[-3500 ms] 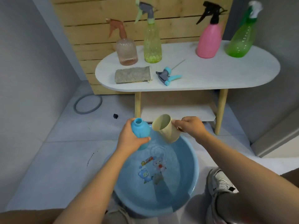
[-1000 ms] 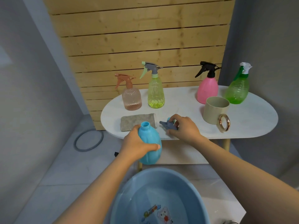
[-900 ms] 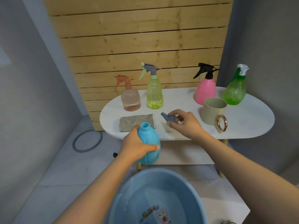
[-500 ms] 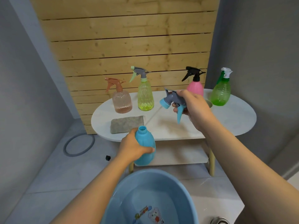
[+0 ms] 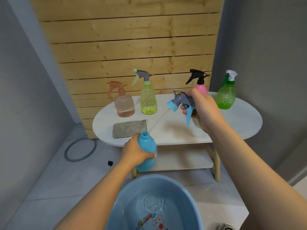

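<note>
Over the near half of the white oval worktop (image 5: 232, 123), the right grip (image 5: 204, 110) is curled tight round a grey spray head (image 5: 181, 100) and holds it in the air. The head has a round blue screw collar tipped down to the left and a long blue trigger hanging past the fingers. A thin clear dip tube (image 5: 159, 119) slants from the collar down toward the other grip. Lower and to the left, just off the worktop's rounded front edge, the left grip (image 5: 134, 151) wraps the shoulder of a smooth blue plastic bottle (image 5: 148, 144). The bottle is upright and its threaded neck is uncapped. The tube's tip is close to that neck; whether it is inside I cannot tell. Just beyond the left grip lies a flat, coarse grey pad (image 5: 129, 128), and a stretch of smooth white surface runs under the tube. Behind both grips stand a ribbed peach sprayer (image 5: 124, 105), a faceted yellow-green sprayer (image 5: 148, 100), a pink sprayer (image 5: 201, 87) partly hidden by the right grip, and a ribbed green sprayer (image 5: 226, 95). Beneath the left grip a round blue basin (image 5: 126, 205) holds water.
</note>
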{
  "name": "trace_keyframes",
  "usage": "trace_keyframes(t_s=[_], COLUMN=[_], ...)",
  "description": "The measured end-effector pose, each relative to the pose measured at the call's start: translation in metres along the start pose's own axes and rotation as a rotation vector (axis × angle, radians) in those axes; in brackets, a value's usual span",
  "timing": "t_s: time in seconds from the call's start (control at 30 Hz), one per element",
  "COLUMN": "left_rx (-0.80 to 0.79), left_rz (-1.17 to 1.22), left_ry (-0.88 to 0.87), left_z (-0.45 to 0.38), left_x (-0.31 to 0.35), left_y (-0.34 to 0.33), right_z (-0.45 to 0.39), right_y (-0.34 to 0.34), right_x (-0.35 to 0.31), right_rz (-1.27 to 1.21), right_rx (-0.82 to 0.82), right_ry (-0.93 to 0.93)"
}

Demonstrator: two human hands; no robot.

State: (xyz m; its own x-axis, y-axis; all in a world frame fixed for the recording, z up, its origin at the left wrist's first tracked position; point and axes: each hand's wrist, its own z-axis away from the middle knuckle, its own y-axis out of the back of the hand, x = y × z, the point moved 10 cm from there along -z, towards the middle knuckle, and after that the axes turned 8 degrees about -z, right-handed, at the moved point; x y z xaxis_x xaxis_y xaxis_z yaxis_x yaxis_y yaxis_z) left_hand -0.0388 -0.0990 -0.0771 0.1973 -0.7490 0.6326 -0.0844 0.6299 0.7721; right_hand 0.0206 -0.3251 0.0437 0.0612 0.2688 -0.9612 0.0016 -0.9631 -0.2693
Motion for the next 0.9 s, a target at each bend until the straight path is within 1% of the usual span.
trace_keyframes(t_s=[0.1, 0.27, 0.37, 0.43, 0.5, 0.57, 0.67, 0.73, 0.8, 0.9], left_rx=[-0.001, -0.009, -0.003, 0.001, 0.02, 0.057, 0.111, 0.132, 0.129, 0.103], left_rz=[-0.012, -0.014, 0.004, -0.003, 0.015, 0.039, 0.081, 0.084, 0.088, 0.072], left_ry=[-0.015, -0.043, -0.039, -0.047, -0.052, -0.061, -0.079, -0.09, -0.085, -0.043], left_z=[0.001, 0.004, 0.003, 0.001, -0.003, -0.008, -0.019, -0.028, -0.04, -0.055], left_x=[0.003, 0.014, 0.023, 0.033, 0.042, 0.051, 0.065, 0.073, 0.079, 0.082], left_y=[0.0, -0.001, 0.002, 0.005, 0.01, 0.017, 0.021, 0.018, 0.01, -0.005], right_z=[0.001, 0.018, 0.027, 0.027, 0.023, 0.019, 0.013, 0.006, -0.002, -0.013], right_y=[-0.008, -0.049, -0.067, -0.072, -0.071, -0.068, -0.068, -0.063, -0.059, -0.062], right_x=[0.005, 0.023, 0.028, 0.023, 0.013, 0.004, -0.006, -0.009, -0.012, -0.012], right_rz=[0.106, 0.398, 0.53, 0.601, 0.653, 0.674, 0.74, 0.726, 0.743, 0.844], right_rx=[-0.034, -0.289, -0.38, -0.381, -0.342, -0.319, -0.337, -0.295, -0.252, -0.278], right_ry=[0.012, -0.01, 0.039, 0.096, 0.157, 0.202, 0.284, 0.306, 0.337, 0.384])
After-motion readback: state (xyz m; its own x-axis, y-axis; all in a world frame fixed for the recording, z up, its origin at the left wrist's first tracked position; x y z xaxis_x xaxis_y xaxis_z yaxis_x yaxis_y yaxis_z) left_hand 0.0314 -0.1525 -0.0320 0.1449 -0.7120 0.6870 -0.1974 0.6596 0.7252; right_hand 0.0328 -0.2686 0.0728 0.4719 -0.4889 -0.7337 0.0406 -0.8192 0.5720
